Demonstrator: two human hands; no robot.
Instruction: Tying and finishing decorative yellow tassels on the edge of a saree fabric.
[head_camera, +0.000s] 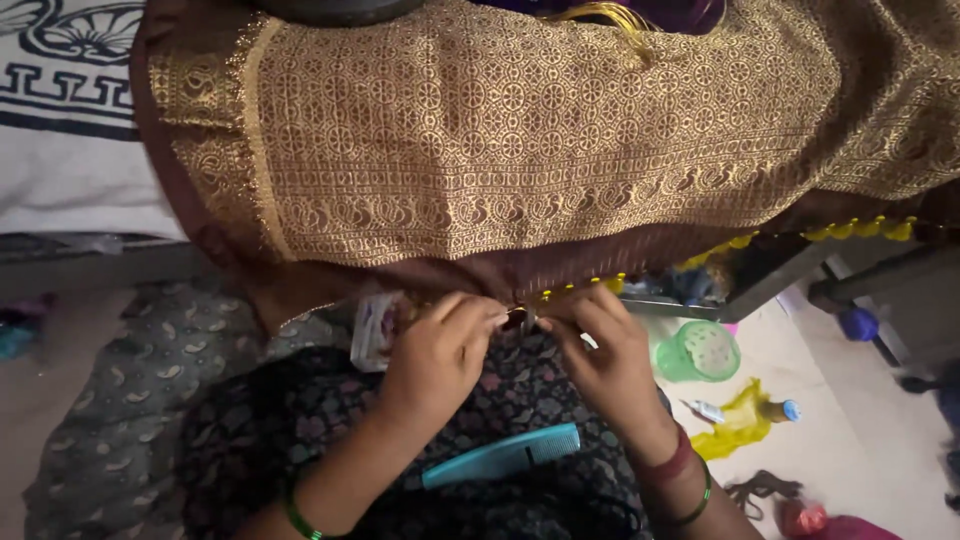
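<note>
I am pinching the brown edge of a sari (520, 150) with both hands, just below its gold-patterned border. My left hand (440, 355) is gripping the hem with thumb and fingertips closed on the cloth; my right hand (605, 360) is grasping the same hem just beside it, with a small metal piece (520, 318) showing between the two, too small to identify. The sari is lying draped across a raised surface in front of me, yellow tassels (860, 230) trailing along its edge. A teal comb (500, 457) is resting on my lap. A green cup (698, 352) is sitting on the floor to the right.
</note>
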